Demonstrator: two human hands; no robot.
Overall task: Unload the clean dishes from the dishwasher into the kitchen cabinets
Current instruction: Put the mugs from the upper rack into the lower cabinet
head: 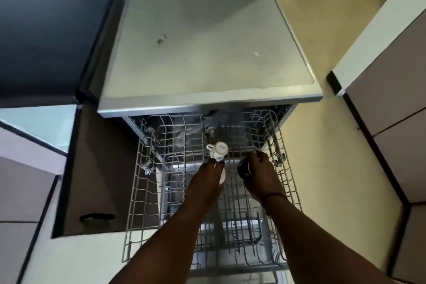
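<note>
Standing over the dishwasher (207,48), its steel top filling the upper middle of my view, the upper rack (143,182) pulled out toward me. Both my arms reach in. My left hand (207,180) sits near the rack's centre, fingers wrapped on something pale and rounded — a second white piece (222,176), mostly hidden under my palm, so I cannot tell what it is. Just beyond my left fingertips, at about 12 o'clock from them, a white cup (219,150) with a small blue pattern lies tipped on the wires, handle toward 9 o'clock. My right hand (260,173) is at 3 o'clock from the left, fingers curled round a dark round cup (244,168) — gripping it from the right side, close to the rack's far right corner. A dark band circles my right wrist. Lower rack (242,249) shows through the wires below. Cabinet door (96,168) with a black handle stands at 9 o'clock; pale floor (322,168) at 3 o'clock.
</note>
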